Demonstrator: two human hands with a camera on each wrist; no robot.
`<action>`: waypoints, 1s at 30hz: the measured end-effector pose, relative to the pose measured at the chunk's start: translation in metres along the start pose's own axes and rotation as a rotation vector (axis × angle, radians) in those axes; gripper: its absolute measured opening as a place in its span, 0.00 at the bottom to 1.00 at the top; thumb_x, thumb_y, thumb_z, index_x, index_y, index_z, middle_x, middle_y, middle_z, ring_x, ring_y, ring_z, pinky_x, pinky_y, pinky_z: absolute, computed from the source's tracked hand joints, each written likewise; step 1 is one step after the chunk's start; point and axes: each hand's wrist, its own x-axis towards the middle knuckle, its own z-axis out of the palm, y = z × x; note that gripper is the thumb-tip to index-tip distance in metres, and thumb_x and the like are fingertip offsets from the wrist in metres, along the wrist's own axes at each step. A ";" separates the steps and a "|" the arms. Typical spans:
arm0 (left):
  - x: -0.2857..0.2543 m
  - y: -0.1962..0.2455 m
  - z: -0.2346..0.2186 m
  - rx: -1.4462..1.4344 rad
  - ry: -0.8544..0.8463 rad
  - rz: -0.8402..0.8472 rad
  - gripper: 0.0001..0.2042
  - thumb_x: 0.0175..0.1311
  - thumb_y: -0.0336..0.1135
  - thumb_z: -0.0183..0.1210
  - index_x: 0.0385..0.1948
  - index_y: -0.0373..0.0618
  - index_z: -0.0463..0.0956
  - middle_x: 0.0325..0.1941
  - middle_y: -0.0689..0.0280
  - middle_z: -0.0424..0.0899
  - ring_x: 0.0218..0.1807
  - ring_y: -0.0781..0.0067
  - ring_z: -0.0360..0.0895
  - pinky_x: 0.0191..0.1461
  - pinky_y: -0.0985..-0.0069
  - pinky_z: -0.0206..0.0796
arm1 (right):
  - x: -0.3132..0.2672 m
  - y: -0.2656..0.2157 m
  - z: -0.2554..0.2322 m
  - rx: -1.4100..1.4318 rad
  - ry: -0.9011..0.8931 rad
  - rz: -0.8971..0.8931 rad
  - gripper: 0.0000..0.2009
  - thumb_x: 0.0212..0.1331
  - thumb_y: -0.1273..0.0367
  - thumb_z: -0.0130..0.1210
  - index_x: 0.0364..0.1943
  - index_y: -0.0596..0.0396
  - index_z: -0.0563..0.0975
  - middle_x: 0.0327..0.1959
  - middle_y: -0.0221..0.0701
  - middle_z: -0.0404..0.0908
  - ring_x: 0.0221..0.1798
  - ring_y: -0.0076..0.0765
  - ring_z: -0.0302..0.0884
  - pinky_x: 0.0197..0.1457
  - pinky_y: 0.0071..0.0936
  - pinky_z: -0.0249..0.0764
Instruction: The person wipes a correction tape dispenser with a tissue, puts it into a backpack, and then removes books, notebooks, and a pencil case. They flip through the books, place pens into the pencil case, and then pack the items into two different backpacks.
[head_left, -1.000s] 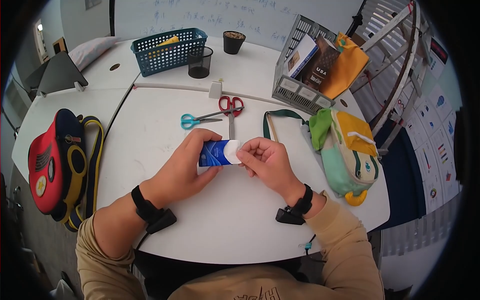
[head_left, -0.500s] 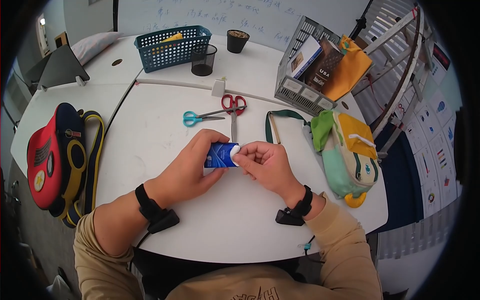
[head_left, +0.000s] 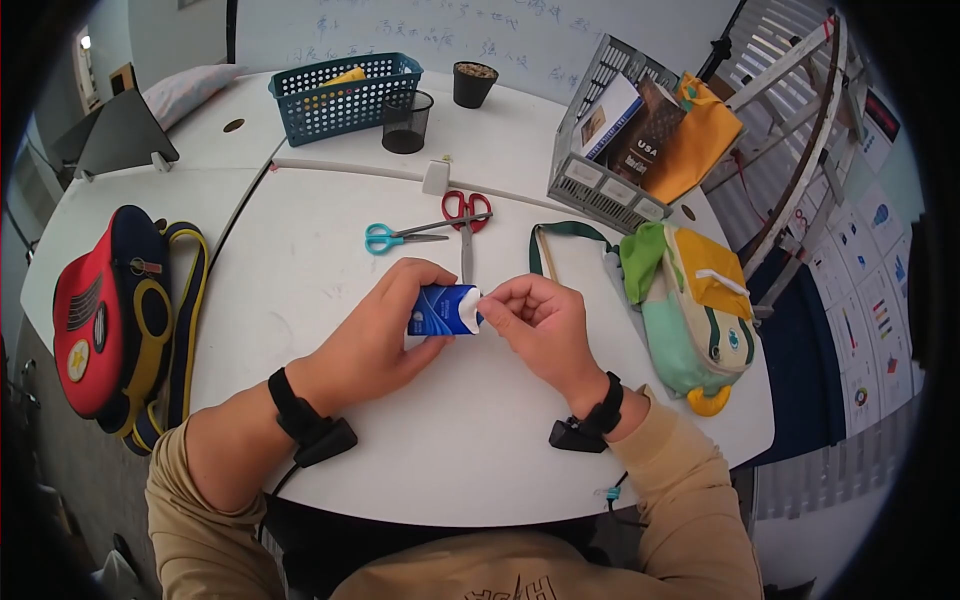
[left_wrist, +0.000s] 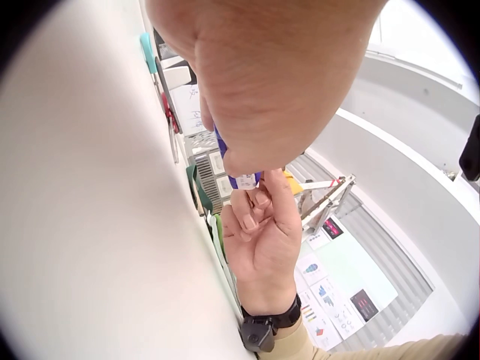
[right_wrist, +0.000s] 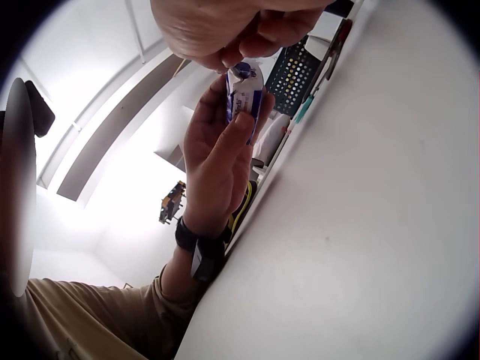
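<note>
My left hand (head_left: 375, 325) grips a small blue packet, apparently a tissue pack (head_left: 436, 311), with the thumb along its near side and the fingers along its far side. White shows at the pack's right end. There my right hand (head_left: 545, 325) pinches the end flap between thumb and forefinger, its other fingers curled. The right wrist view shows the pack's printed white-and-blue end (right_wrist: 244, 94) right below the right fingertips. From the left wrist, most of the pack is hidden behind the left hand.
Turquoise scissors (head_left: 382, 237) and red scissors (head_left: 463, 208) lie crossed beyond the pack. A red bag (head_left: 95, 320) is at left, a green-and-yellow backpack (head_left: 690, 330) at right. Behind stand a teal basket (head_left: 300, 115), mesh cup (head_left: 405, 130), plant pot (head_left: 473, 88) and grey crate (head_left: 600, 190).
The right fingers first folded the white end flap over, then drew slightly right. The white part shows narrower than a second ago. The left hand keeps its hold on the pack.
</note>
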 end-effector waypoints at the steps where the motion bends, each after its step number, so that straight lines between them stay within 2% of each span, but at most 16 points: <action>1: 0.000 -0.002 0.001 -0.005 0.016 0.005 0.31 0.66 0.21 0.76 0.69 0.41 0.71 0.65 0.54 0.79 0.62 0.51 0.83 0.65 0.63 0.80 | 0.001 -0.002 0.001 -0.002 -0.005 -0.002 0.06 0.76 0.74 0.74 0.46 0.64 0.89 0.33 0.23 0.91 0.35 0.10 0.83 0.39 0.14 0.78; 2: 0.000 -0.003 0.002 -0.010 0.034 0.009 0.31 0.65 0.20 0.77 0.68 0.41 0.72 0.65 0.55 0.80 0.62 0.53 0.83 0.66 0.64 0.79 | 0.002 -0.003 0.001 -0.013 -0.004 -0.004 0.06 0.75 0.74 0.74 0.46 0.64 0.89 0.33 0.23 0.91 0.34 0.09 0.83 0.39 0.14 0.77; 5: 0.001 -0.003 0.000 0.004 0.001 0.031 0.31 0.68 0.21 0.75 0.69 0.41 0.69 0.66 0.52 0.78 0.63 0.47 0.83 0.64 0.60 0.81 | 0.000 -0.003 0.003 -0.037 0.011 -0.006 0.06 0.75 0.74 0.75 0.46 0.64 0.90 0.31 0.21 0.90 0.33 0.09 0.81 0.39 0.13 0.76; 7: 0.000 0.001 -0.001 0.004 -0.020 0.020 0.31 0.67 0.21 0.75 0.69 0.41 0.69 0.66 0.52 0.78 0.63 0.48 0.83 0.64 0.60 0.80 | 0.000 0.001 0.003 -0.047 0.034 -0.013 0.06 0.75 0.74 0.75 0.46 0.63 0.90 0.30 0.20 0.88 0.32 0.09 0.79 0.38 0.14 0.76; 10: 0.002 0.001 -0.002 -0.008 -0.017 0.024 0.31 0.67 0.21 0.75 0.69 0.41 0.70 0.66 0.52 0.78 0.63 0.48 0.83 0.64 0.60 0.80 | 0.000 0.006 -0.003 -0.067 -0.001 -0.048 0.10 0.75 0.74 0.74 0.54 0.62 0.88 0.38 0.23 0.90 0.37 0.10 0.80 0.39 0.14 0.76; 13: 0.001 0.001 -0.001 -0.028 -0.016 0.022 0.30 0.67 0.20 0.74 0.69 0.41 0.70 0.66 0.52 0.78 0.63 0.48 0.83 0.65 0.59 0.80 | 0.003 0.004 0.001 -0.059 0.064 -0.132 0.17 0.74 0.73 0.74 0.62 0.60 0.85 0.51 0.29 0.90 0.46 0.15 0.82 0.43 0.17 0.79; 16: 0.002 0.001 -0.001 -0.043 -0.016 0.028 0.30 0.68 0.20 0.73 0.70 0.42 0.71 0.67 0.52 0.78 0.64 0.47 0.83 0.65 0.59 0.80 | 0.005 0.008 0.001 -0.042 -0.046 -0.120 0.20 0.74 0.72 0.74 0.66 0.59 0.83 0.61 0.33 0.88 0.53 0.19 0.83 0.47 0.20 0.82; 17: 0.002 0.001 -0.003 -0.044 -0.014 0.031 0.30 0.68 0.20 0.73 0.70 0.42 0.71 0.67 0.52 0.78 0.65 0.47 0.83 0.65 0.60 0.80 | 0.006 0.009 0.001 -0.043 -0.072 -0.097 0.17 0.77 0.71 0.72 0.64 0.58 0.84 0.57 0.31 0.90 0.51 0.21 0.84 0.50 0.22 0.83; 20: 0.004 0.006 -0.005 -0.028 -0.023 0.030 0.30 0.68 0.21 0.72 0.71 0.43 0.73 0.68 0.51 0.78 0.66 0.45 0.83 0.66 0.60 0.81 | 0.005 0.012 -0.001 0.077 -0.096 -0.004 0.14 0.80 0.69 0.71 0.61 0.57 0.84 0.52 0.30 0.91 0.47 0.19 0.86 0.46 0.20 0.83; 23: 0.004 0.010 -0.007 -0.006 -0.039 0.002 0.30 0.69 0.22 0.71 0.73 0.45 0.74 0.69 0.51 0.78 0.65 0.43 0.84 0.66 0.59 0.82 | 0.007 0.015 -0.009 -0.001 -0.050 0.094 0.11 0.82 0.69 0.70 0.59 0.58 0.84 0.48 0.29 0.91 0.43 0.17 0.87 0.42 0.19 0.82; 26: 0.004 0.004 -0.008 0.019 -0.023 0.017 0.31 0.69 0.23 0.71 0.75 0.48 0.75 0.68 0.51 0.78 0.62 0.42 0.86 0.63 0.57 0.83 | 0.007 0.016 -0.010 -0.002 -0.027 0.068 0.10 0.82 0.69 0.69 0.57 0.59 0.84 0.45 0.28 0.91 0.41 0.16 0.87 0.38 0.17 0.80; 30: 0.004 0.012 -0.010 0.063 -0.152 -0.063 0.31 0.69 0.24 0.71 0.75 0.51 0.78 0.66 0.52 0.77 0.60 0.48 0.85 0.65 0.60 0.81 | 0.004 0.008 -0.003 0.151 0.065 0.002 0.12 0.82 0.72 0.69 0.59 0.60 0.80 0.45 0.29 0.89 0.44 0.18 0.87 0.39 0.19 0.82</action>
